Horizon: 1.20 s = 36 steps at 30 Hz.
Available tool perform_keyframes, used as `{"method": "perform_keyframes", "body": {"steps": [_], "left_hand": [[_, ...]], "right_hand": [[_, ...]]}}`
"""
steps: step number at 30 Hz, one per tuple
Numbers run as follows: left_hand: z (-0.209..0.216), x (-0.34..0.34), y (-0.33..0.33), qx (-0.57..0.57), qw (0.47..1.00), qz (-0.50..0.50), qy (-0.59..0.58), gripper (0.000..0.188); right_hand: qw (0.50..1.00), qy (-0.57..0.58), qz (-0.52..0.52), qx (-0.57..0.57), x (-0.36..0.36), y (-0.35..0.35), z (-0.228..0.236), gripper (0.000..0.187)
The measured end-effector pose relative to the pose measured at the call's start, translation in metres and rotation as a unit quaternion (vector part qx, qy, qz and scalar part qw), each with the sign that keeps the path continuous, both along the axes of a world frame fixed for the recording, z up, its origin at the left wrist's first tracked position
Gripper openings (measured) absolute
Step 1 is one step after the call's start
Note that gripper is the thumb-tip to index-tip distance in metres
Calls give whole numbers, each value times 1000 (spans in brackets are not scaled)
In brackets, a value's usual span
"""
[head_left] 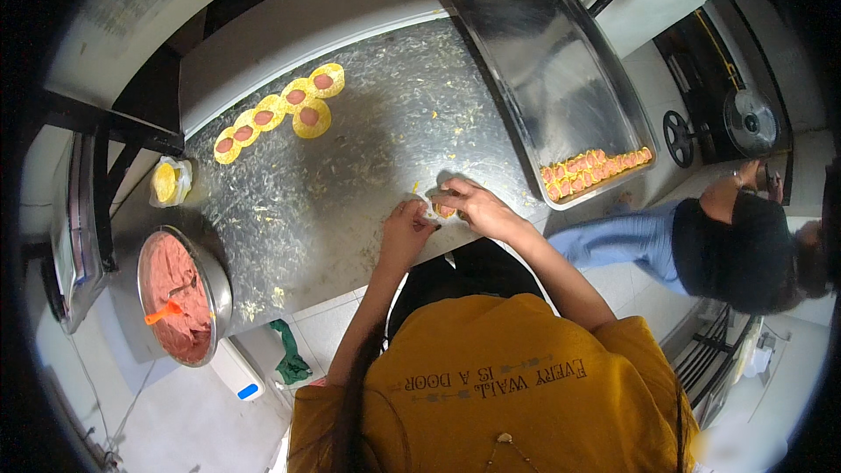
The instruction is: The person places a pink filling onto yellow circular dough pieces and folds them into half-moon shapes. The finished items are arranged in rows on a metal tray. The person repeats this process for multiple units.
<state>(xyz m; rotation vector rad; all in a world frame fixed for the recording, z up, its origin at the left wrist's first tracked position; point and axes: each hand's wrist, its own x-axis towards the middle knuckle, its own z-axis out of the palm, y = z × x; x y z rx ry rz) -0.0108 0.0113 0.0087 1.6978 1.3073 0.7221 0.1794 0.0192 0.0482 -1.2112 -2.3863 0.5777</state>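
Both of my hands meet at the near edge of a steel table (350,184). My left hand (408,226) and my right hand (471,206) pinch one small yellow dough piece with pink filling (444,209) between their fingertips. Several round yellow dough wrappers, each topped with a dab of pink filling (280,109), lie in a row at the far left of the table. A large metal tray (543,61) on the right holds a row of folded filled pieces (594,168) along its near edge.
A metal bowl of pink filling (180,296) with an orange spoon (163,312) sits at the left corner. A small stack of yellow wrappers in plastic (168,182) lies beside it. Another person in a blue shirt (692,245) bends at the right. Yellow crumbs dot the table.
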Motion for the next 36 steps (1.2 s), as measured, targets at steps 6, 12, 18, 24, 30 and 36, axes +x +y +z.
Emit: {"method": "perform_keyframes", "body": {"steps": [6,12,18,24,30,36], "left_hand": [[2,15,-10,23,999,34,-11,30],[-5,10,-10,63,997,36,2,29],[-8,12,-10,47,998,48,-7,29],[-7,-15,-3,22,995,95,-11,25],[-12,-140,61,140,927,336,90,12],[-37,-256,156,144,814,495,266,24]], "right_hand": [[993,27,-42,-110,-1,3,-33,33],[988,44,-57,-140,-9,-1,-17,25],[996,-8,-57,-64,-12,1,-46,25],[991,-33,-99,-80,-29,-6,-7,33],[990,-92,-82,-72,-37,-17,-25,38],[979,50,-152,-123,0,-20,-6,29]]}}
